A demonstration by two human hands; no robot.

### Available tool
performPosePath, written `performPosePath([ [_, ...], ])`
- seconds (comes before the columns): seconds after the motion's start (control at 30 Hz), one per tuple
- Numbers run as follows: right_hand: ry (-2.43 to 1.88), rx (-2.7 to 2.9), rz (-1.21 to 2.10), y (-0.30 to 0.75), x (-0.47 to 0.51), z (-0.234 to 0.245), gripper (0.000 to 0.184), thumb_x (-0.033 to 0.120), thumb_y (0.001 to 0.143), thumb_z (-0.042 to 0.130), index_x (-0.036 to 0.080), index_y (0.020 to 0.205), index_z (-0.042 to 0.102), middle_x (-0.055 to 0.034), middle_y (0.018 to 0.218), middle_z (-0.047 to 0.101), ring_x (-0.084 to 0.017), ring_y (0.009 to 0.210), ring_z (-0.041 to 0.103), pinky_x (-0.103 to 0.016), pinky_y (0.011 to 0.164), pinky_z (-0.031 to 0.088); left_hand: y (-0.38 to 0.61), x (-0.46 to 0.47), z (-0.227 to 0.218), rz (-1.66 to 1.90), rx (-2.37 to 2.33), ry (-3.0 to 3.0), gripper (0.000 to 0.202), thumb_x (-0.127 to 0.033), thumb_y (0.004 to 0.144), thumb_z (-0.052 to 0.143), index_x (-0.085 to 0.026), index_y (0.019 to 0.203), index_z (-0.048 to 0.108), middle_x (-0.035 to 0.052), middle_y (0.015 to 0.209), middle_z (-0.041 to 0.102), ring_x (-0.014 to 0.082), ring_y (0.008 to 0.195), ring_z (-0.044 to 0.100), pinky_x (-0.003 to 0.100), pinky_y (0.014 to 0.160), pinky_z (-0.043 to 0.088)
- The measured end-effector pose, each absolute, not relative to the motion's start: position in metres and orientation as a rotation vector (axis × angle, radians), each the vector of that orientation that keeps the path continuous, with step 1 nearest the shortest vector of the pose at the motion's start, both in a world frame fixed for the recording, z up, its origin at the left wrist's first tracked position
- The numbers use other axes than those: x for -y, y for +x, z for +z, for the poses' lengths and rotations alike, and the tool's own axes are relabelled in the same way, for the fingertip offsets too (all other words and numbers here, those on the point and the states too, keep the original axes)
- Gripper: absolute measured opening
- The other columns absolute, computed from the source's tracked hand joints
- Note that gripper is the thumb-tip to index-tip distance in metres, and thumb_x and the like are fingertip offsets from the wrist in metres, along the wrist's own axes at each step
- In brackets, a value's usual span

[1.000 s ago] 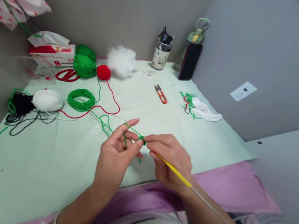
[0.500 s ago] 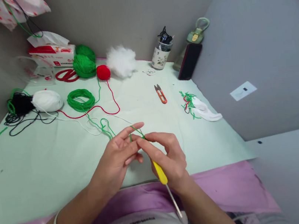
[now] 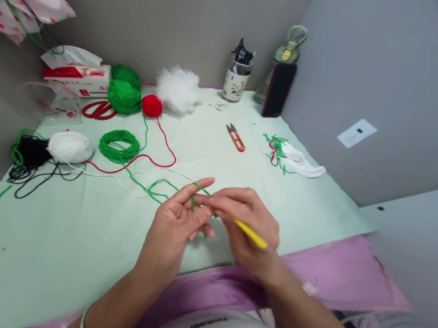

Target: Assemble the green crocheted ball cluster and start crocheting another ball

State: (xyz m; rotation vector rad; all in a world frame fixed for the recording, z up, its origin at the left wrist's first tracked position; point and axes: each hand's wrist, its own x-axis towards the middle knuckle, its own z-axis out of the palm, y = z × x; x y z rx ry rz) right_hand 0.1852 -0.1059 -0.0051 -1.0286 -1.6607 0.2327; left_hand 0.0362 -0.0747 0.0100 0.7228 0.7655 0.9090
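Note:
Green yarn runs over the raised index finger of my left hand and down between its fingers. The left thumb presses toward the other fingers at the yarn's working end, which the fingertips mostly hide. My right hand grips a crochet hook by its yellow handle; its tip meets the left fingertips and cannot be made out. Behind the left hand, the strand leads back to a loose coil of green yarn on the table. A thin white strand also reaches toward the hands.
White yarn, black yarn, a red yarn ball and green balls lie at the back left with white stuffing. Orange thread snips lie mid-table. Yarn scraps, a phone and a pen cup are rightward.
My right hand has turned, swinging the hook's yellow handle outward to the right. The green strand behind my left hand has shifted and its loop has opened wider.

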Motion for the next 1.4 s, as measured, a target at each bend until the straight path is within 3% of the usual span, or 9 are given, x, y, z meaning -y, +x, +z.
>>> performPosePath([
  [0.1,-1.031,1.606,0.246,0.188,0.106,-0.003,0.029,0.008,0.094,0.057,0.026,0.112,0.072,-0.0072,0.105,0.072,-0.019,0.094,0.069,-0.035,0.077,0.059,0.033,0.071,0.011,0.830,-0.689,0.577,0.034,-0.025,0.082,0.078,-0.019,0.115,0.075,-0.0107,0.055,0.033,0.0022,0.046,0.020,0.015,0.052,0.044],
  [0.2,-0.984,1.325,0.485,0.189,0.102,0.001,0.022,0.013,0.098,0.053,0.024,0.102,0.072,-0.0036,0.088,0.069,-0.015,0.074,0.066,-0.031,0.065,0.056,0.031,0.069,0.013,0.866,-0.701,0.556,0.026,-0.023,0.082,0.077,-0.017,0.107,0.078,-0.0098,0.058,0.033,0.0021,0.046,0.018,0.014,0.050,0.042],
  [0.4,-0.984,1.328,0.679,0.185,0.098,0.000,0.014,0.023,0.096,0.059,0.022,0.095,0.073,-0.0054,0.092,0.073,-0.018,0.081,0.068,-0.033,0.069,0.058,0.032,0.075,0.010,0.899,-0.793,0.817,0.027,-0.026,0.082,0.077,-0.024,0.109,0.076,-0.0007,0.089,0.066,0.0035,0.053,0.050,0.018,0.052,0.045],
  [0.5,-0.980,1.249,0.753,0.187,0.098,-0.003,0.015,0.026,0.098,0.057,0.021,0.097,0.071,-0.0055,0.092,0.074,-0.016,0.075,0.068,-0.033,0.068,0.058,0.032,0.075,0.011,0.888,-0.806,0.858,0.032,-0.028,0.082,0.077,-0.023,0.113,0.075,0.0018,0.091,0.068,0.0101,0.065,0.060,0.021,0.055,0.048],
  [0.67,-0.942,1.219,0.854,0.191,0.100,-0.002,0.020,0.030,0.101,0.050,0.019,0.097,0.067,-0.0068,0.091,0.074,-0.015,0.070,0.069,-0.033,0.066,0.059,0.029,0.073,0.014,0.905,-0.818,0.863,0.029,-0.027,0.081,0.077,-0.023,0.109,0.076,-0.0003,0.087,0.063,0.0091,0.062,0.058,0.023,0.057,0.050],
  [0.9,-0.956,1.586,0.371,0.188,0.108,0.001,0.024,0.013,0.099,0.047,0.024,0.112,0.065,-0.0055,0.097,0.073,-0.019,0.089,0.071,-0.036,0.075,0.059,0.031,0.076,0.011,0.970,-0.932,1.031,0.030,-0.028,0.083,0.077,-0.027,0.113,0.074,-0.0035,0.080,0.058,0.0093,0.063,0.061,0.023,0.063,0.049],
  [1.13,-1.016,1.822,-0.119,0.186,0.105,-0.013,0.033,0.008,0.091,0.060,0.022,0.120,0.068,-0.0099,0.105,0.071,-0.021,0.095,0.069,-0.033,0.076,0.059,0.037,0.077,0.009,0.939,-0.803,0.772,0.038,-0.026,0.082,0.078,-0.024,0.119,0.072,-0.0053,0.069,0.055,0.0059,0.056,0.049,0.019,0.060,0.048],
  [1.27,-1.007,1.610,0.205,0.186,0.106,-0.007,0.027,0.008,0.095,0.054,0.023,0.111,0.070,-0.0067,0.098,0.071,-0.018,0.088,0.068,-0.034,0.074,0.058,0.032,0.071,0.010,0.843,-0.713,0.551,0.033,-0.022,0.082,0.077,-0.020,0.115,0.075,-0.0090,0.063,0.045,0.0002,0.045,0.021,0.014,0.053,0.045],
  [1.4,-0.968,1.314,0.543,0.184,0.103,0.001,0.020,0.016,0.099,0.050,0.022,0.097,0.070,-0.0040,0.086,0.068,-0.015,0.072,0.064,-0.032,0.063,0.056,0.030,0.072,0.013,0.904,-0.722,0.683,0.032,-0.022,0.081,0.078,-0.022,0.113,0.076,-0.0047,0.080,0.058,-0.0012,0.046,0.031,0.016,0.052,0.046],
])
